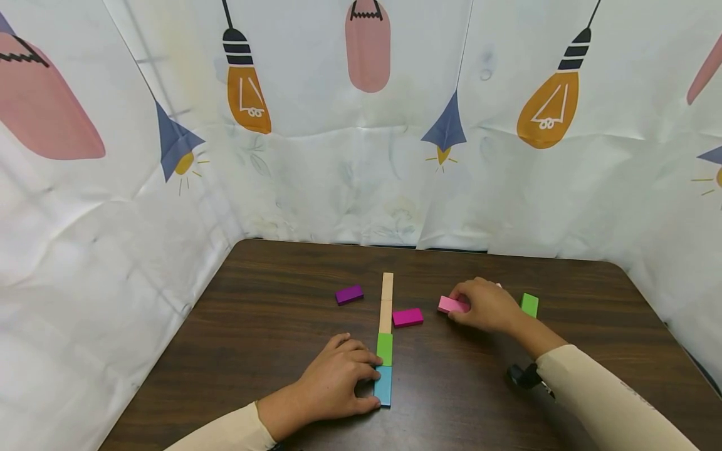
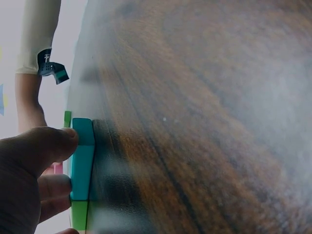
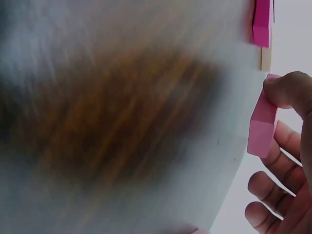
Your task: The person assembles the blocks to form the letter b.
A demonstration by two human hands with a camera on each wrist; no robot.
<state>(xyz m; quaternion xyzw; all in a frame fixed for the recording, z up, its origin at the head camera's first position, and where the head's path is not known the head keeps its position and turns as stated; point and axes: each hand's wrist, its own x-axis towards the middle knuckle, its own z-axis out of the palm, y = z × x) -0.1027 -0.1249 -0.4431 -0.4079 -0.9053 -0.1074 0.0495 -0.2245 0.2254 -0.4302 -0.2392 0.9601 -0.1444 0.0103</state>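
Observation:
A straight row of flat blocks has a blue block (image 1: 383,386) at the near end, a green block (image 1: 385,349) beyond it and pale wooden blocks (image 1: 386,317) farther back. My left hand (image 1: 340,380) rests along the row's left side, thumb and fingertips touching the blue block and a fingertip at the green one. My right hand (image 1: 487,305) pinches a pink block (image 3: 263,122) between thumb and fingers, right of the row. Between the pink block and the row, a magenta block (image 1: 408,317) lies close beside the wooden blocks.
Left of the row lies a purple block (image 1: 350,295). Another green block (image 1: 529,304) sits behind the right wrist, partly covered by it. A printed curtain (image 1: 338,181) hangs along the back edge of the dark wooden table (image 1: 271,326).

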